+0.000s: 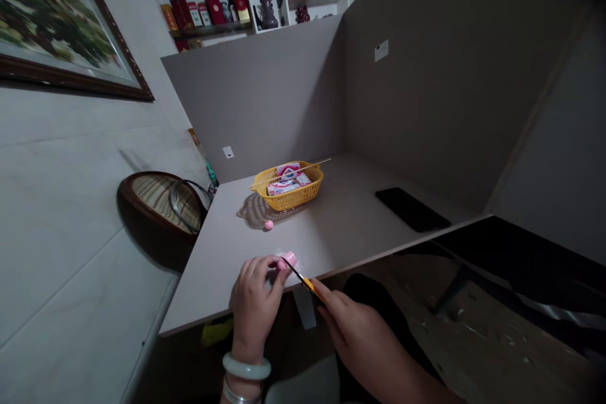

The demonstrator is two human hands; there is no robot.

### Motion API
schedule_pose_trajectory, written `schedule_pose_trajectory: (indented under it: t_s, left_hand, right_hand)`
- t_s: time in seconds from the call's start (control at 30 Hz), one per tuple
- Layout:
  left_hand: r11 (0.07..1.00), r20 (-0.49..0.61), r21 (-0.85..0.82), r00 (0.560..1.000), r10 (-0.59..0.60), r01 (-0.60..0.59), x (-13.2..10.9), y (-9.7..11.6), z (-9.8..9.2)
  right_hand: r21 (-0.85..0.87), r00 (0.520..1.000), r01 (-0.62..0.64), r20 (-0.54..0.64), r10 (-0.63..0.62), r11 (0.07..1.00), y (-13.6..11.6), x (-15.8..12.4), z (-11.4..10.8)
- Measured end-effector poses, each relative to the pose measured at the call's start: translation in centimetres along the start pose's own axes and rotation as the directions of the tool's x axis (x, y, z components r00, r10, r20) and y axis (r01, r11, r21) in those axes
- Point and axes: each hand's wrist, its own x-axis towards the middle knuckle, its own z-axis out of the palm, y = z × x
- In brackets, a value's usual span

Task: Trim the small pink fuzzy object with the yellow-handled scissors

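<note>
My left hand [255, 287] pinches a small pink block [289, 258] near the table's front edge, thumb and index finger closed on it. What the pink block is made of cannot be told. My right hand [353, 322] is wrapped round a yellow-handled craft knife [310, 285]. Its thin dark blade lies against the pink block, close to my left fingertips. Pale crumbs or residue show on the table around the block. Farther back, a small pink ball [269, 225] rests on the table in front of the basket.
A yellow plastic basket [290, 202] holds pink-and-white packets, with a thin stick [323, 162] laid across it. A black flat object [413, 209] lies at the right of the grey table [199, 284]. Grey partitions [265, 95] stand behind and to the right. A round brown woven item [158, 202] is at the left.
</note>
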Motion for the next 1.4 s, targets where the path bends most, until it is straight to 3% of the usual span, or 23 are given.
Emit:
schedule_pose_trajectory:
  t_s: [0.4,0.7,1.07,1.4]
  left_hand:
    - [1.000,-0.028,-0.015,1.000,0.000,-0.001,-0.1,0.0,0.1]
    - [1.000,-0.059,0.003,0.998,0.022,-0.022,-0.3,0.0,0.1]
    - [0.998,-0.106,-0.051,0.994,-0.038,0.033,-0.5,-0.4,0.6]
    - [0.977,-0.022,-0.139,0.986,-0.164,0.159,0.0,-0.1,0.3]
  right_hand:
    - [0.028,0.997,-0.034,0.068,0.032,0.999,0.2,-0.1,-0.2]
    - [0.012,1.000,-0.015,0.013,0.015,1.000,0.3,0.3,0.4]
    - [0.003,0.999,0.005,0.038,-0.005,1.000,-0.3,0.7,0.4]
    - [-0.039,0.997,0.007,0.076,-0.004,0.999,-0.1,0.5,-0.1]
